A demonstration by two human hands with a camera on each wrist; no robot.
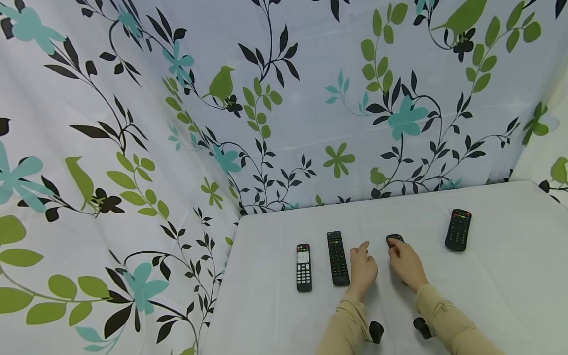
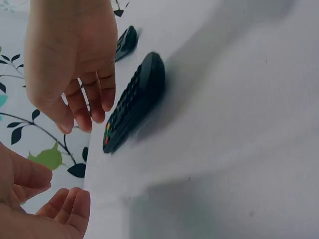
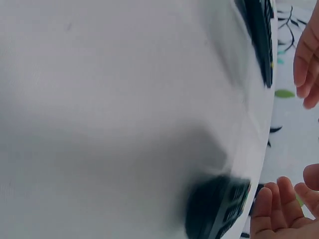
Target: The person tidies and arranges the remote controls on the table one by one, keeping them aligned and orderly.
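My left hand (image 1: 364, 267) hovers over the white table, just right of a long black remote control (image 1: 338, 259). Its fingers are relaxed and bent, with a gap between thumb and fingertips in the left wrist view, and nothing in it. My right hand (image 1: 407, 264) hangs over another black remote control (image 1: 394, 237), covering most of it in the head view. In the left wrist view, that remote lies on the tabletop with coloured buttons at its far end, beside the right hand's loosely bent fingers (image 2: 107, 92). The right hand holds nothing.
A smaller black remote control (image 1: 303, 268) with pale buttons lies at the left. A wider black remote control (image 1: 458, 230) lies at the right, toward the back of the table (image 1: 262, 296). Behind the table hangs a patterned curtain (image 1: 310, 123). Small black devices (image 1: 376, 332) sit at the wrists.
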